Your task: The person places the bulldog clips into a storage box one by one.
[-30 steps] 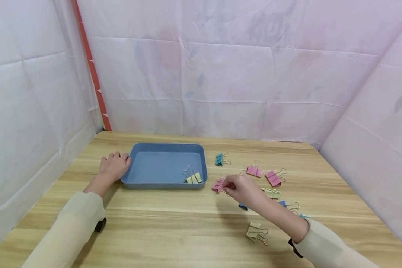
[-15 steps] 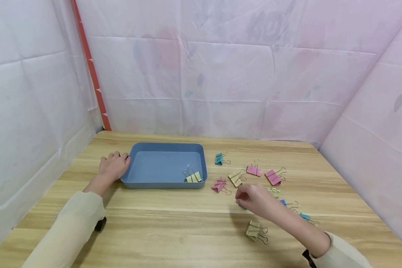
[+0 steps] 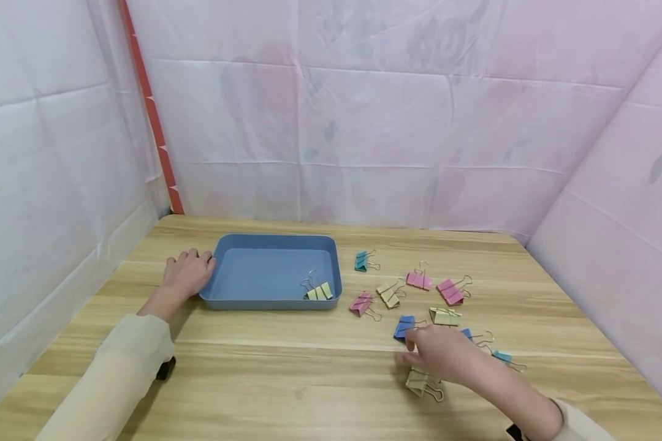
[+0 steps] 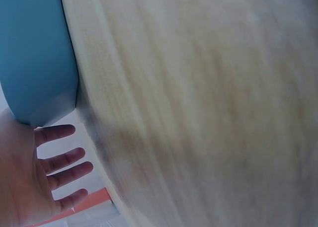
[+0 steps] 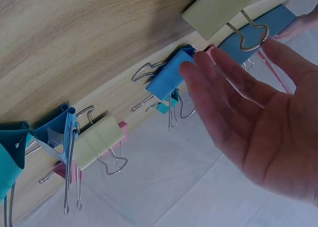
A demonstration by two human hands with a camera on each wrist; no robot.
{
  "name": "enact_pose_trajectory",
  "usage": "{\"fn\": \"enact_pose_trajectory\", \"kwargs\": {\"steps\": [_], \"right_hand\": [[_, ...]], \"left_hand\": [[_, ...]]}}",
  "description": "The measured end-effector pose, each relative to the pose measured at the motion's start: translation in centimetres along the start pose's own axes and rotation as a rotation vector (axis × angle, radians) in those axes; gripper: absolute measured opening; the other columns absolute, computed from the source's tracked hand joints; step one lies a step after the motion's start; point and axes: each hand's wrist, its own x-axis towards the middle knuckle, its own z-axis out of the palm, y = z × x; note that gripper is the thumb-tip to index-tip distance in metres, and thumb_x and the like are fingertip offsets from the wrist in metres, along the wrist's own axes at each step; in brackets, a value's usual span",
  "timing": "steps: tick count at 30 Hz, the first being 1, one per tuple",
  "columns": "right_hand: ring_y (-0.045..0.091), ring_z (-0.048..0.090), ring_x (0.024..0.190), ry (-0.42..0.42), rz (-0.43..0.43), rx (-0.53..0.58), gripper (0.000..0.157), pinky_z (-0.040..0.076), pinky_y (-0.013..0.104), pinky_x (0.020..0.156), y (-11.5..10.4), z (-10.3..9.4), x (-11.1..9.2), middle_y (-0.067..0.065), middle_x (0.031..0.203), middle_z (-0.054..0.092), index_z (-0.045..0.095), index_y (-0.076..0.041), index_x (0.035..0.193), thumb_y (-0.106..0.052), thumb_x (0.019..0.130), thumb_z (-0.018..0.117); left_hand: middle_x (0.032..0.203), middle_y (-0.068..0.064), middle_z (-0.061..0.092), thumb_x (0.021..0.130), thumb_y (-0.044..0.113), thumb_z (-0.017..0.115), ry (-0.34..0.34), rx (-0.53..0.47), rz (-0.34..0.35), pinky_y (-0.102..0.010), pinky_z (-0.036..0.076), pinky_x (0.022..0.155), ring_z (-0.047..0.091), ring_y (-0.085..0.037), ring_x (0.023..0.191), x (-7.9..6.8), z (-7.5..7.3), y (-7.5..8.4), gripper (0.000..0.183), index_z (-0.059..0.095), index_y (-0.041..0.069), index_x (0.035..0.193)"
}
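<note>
My left hand (image 3: 189, 273) rests at the left wall of a blue tray (image 3: 270, 304), its fingers spread in the left wrist view. A pale yellow binder clip (image 3: 319, 292) lies in the tray's near right corner. Over the table on the right hovers my right hand (image 3: 444, 352), holding nothing, its fingers extended in the right wrist view (image 5: 263, 122). Just under its fingertips is an olive-yellow binder clip (image 3: 417, 383), partly covered by the hand in the head view. A blue binder clip (image 3: 403, 326) sits right beyond the fingers.
Between tray and right hand lie a pink clip (image 3: 361, 304) and a yellow clip (image 3: 388, 294). Behind are a teal clip (image 3: 361, 261) and two pink clips (image 3: 418, 281). Further right are a pale yellow clip (image 3: 445, 316), a blue clip (image 3: 466, 333) and a light blue clip (image 3: 501, 356).
My right hand has moved from beside the pink clip rightward and nearer to me, opening its pinched fingers. The yellow and blue clips it covered now show. My left hand and the tray stay put.
</note>
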Motion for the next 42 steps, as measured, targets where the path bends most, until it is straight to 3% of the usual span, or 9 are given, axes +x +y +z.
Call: {"fn": "enact_pose_trajectory", "kwargs": {"steps": [5, 10, 16, 19, 26, 31, 35, 42], "right_hand": [[0.008, 0.041, 0.047, -0.101, 0.054, -0.054, 0.038, 0.037, 0.028, 0.044, 0.0, 0.6, -0.6, -0.009, 0.054, 0.043, 0.052, -0.017, 0.072, -0.055, 0.067, 0.051], [0.01, 0.04, 0.047, -0.135, 0.055, -0.094, 0.051, 0.036, 0.03, 0.043, -0.1, 1.1, -0.8, -0.007, 0.054, 0.042, 0.051, -0.017, 0.075, -0.064, 0.057, 0.05], [0.016, 0.049, 0.06, -0.153, -0.004, -0.088, 0.052, 0.041, 0.035, 0.054, 0.2, 1.4, -0.4, -0.002, 0.073, 0.054, 0.051, -0.01, 0.088, -0.048, 0.056, 0.065], [0.02, 0.052, 0.066, -0.137, -0.049, -0.083, 0.047, 0.042, 0.037, 0.057, 0.3, 1.5, -0.1, 0.001, 0.085, 0.055, 0.051, -0.009, 0.091, -0.034, 0.056, 0.071], [0.014, 0.049, 0.062, -0.056, -0.193, -0.072, 0.04, 0.041, 0.03, 0.051, 0.6, 1.5, 0.6, -0.003, 0.082, 0.051, 0.049, -0.015, 0.091, -0.018, 0.057, 0.07], [0.012, 0.051, 0.066, -0.057, -0.092, -0.019, 0.035, 0.042, 0.031, 0.055, 0.4, 1.2, 0.6, -0.004, 0.089, 0.053, 0.05, -0.017, 0.094, -0.028, 0.065, 0.066], [0.006, 0.046, 0.057, -0.026, -0.03, -0.025, 0.023, 0.038, 0.027, 0.049, 0.5, 1.1, 0.6, -0.01, 0.076, 0.051, 0.051, -0.018, 0.083, -0.033, 0.07, 0.061], [0.004, 0.041, 0.053, 0.063, -0.155, -0.037, 0.009, 0.035, 0.024, 0.046, 0.9, 1.3, 0.8, -0.014, 0.062, 0.044, 0.051, -0.018, 0.071, -0.02, 0.071, 0.06]], "left_hand": [[0.109, -0.026, 0.036, 0.088, 0.035, 0.023, -0.001, 0.003, -0.001, -0.057, 0.021, 0.075, 0.032, -0.04, 0.099, 0.0, 0.0, 0.0, 0.049, 0.037, 0.002, 0.12], [0.109, -0.026, 0.036, 0.088, 0.035, 0.023, 0.001, 0.006, -0.003, -0.057, 0.021, 0.075, 0.032, -0.04, 0.099, 0.0, 0.0, 0.0, 0.048, 0.037, 0.002, 0.12], [0.11, -0.026, 0.036, 0.088, 0.034, 0.022, -0.008, 0.012, 0.001, -0.057, 0.021, 0.075, 0.032, -0.041, 0.1, -0.1, -0.1, 0.1, 0.048, 0.037, 0.002, 0.12], [0.11, -0.026, 0.036, 0.088, 0.034, 0.023, -0.009, 0.013, 0.002, -0.057, 0.021, 0.075, 0.032, -0.04, 0.1, -0.1, -0.2, 0.2, 0.047, 0.038, 0.002, 0.12], [0.11, -0.026, 0.036, 0.088, 0.035, 0.022, -0.006, 0.012, -0.007, -0.057, 0.021, 0.076, 0.031, -0.04, 0.1, 0.0, -0.2, 0.2, 0.048, 0.038, 0.002, 0.12], [0.11, -0.026, 0.036, 0.088, 0.035, 0.022, -0.013, 0.009, -0.004, -0.058, 0.02, 0.076, 0.031, -0.04, 0.101, -0.1, -0.2, 0.2, 0.048, 0.038, 0.002, 0.121], [0.11, -0.026, 0.036, 0.088, 0.034, 0.022, -0.01, 0.007, -0.002, -0.057, 0.021, 0.076, 0.031, -0.041, 0.1, -0.1, -0.3, 0.2, 0.048, 0.038, 0.002, 0.12], [0.11, -0.026, 0.036, 0.088, 0.034, 0.021, -0.012, 0.013, 0.0, -0.058, 0.02, 0.076, 0.031, -0.041, 0.1, -0.1, -0.4, 0.2, 0.049, 0.038, 0.002, 0.12]]}}
